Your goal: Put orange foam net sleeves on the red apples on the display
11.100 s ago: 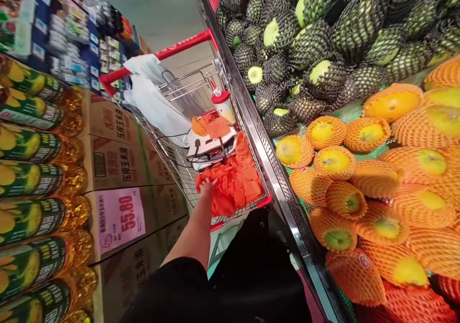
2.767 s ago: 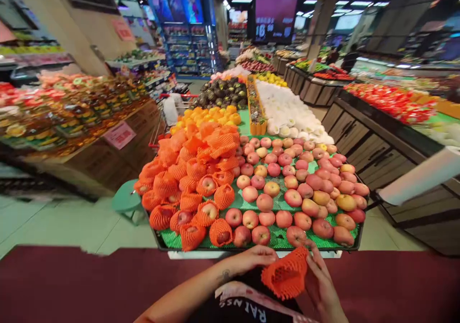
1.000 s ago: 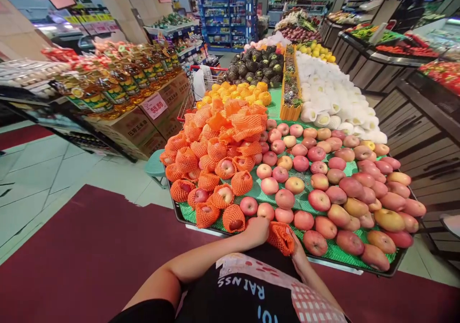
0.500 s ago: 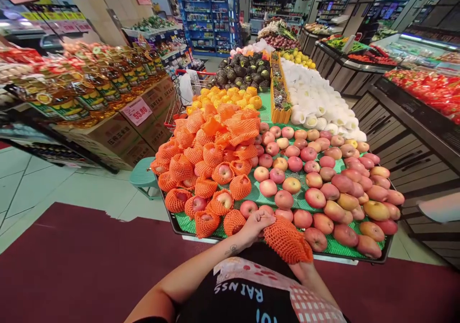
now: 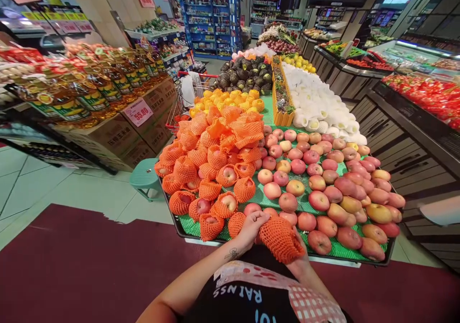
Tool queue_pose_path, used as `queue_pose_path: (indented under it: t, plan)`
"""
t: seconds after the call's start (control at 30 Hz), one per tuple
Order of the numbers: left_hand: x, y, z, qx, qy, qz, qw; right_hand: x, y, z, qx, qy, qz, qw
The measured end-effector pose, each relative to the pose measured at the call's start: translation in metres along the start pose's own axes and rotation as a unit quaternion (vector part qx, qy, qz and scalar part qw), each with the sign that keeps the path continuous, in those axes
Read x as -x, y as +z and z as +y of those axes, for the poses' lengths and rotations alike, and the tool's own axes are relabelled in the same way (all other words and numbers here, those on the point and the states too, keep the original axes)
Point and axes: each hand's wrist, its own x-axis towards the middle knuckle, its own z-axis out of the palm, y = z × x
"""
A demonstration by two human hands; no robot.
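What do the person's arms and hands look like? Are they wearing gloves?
No gloves: the left hand and right hand are bare. The left forearm is bare too, with a small dark tattoo near the wrist. Below is a black top with white letters and red-checked trim.

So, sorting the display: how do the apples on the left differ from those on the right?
The left apples each sit in an orange foam net and are heaped high; the right apples are bare and lie lower on the green mat. Both are red-yellow and share one display tray.
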Motion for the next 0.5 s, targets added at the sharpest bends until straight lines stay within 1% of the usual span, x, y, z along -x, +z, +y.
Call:
queue_pose_path:
  t: [0.1,0.2,0.3,0.33,0.4,0.5]
  plan:
    - [-0.003,-0.005,0.001,-0.027,0.023,0.018,0.999,0.0,0.007,-0.004,-0.017,0.011,-0.013,1.0]
    - [-0.007,-0.011,0.001,-0.069,0.03,0.027,0.997,0.0,0.012,-0.006,-0.01,0.007,-0.033,0.999]
    - [-0.008,-0.014,-0.002,-0.143,0.038,0.01,0.989,-0.001,0.008,-0.004,0.015,-0.007,-0.049,0.999]
    - [-0.008,-0.015,-0.004,-0.163,0.039,-0.001,0.986,-0.002,0.004,-0.002,0.017,-0.01,-0.044,0.999]
    - [-0.007,-0.015,-0.008,-0.196,0.044,-0.028,0.979,-0.003,-0.007,0.0,0.02,-0.014,-0.012,1.0]
    - [-0.004,-0.017,-0.013,-0.255,0.062,-0.041,0.964,-0.006,-0.026,0.001,0.083,-0.035,0.049,0.995]
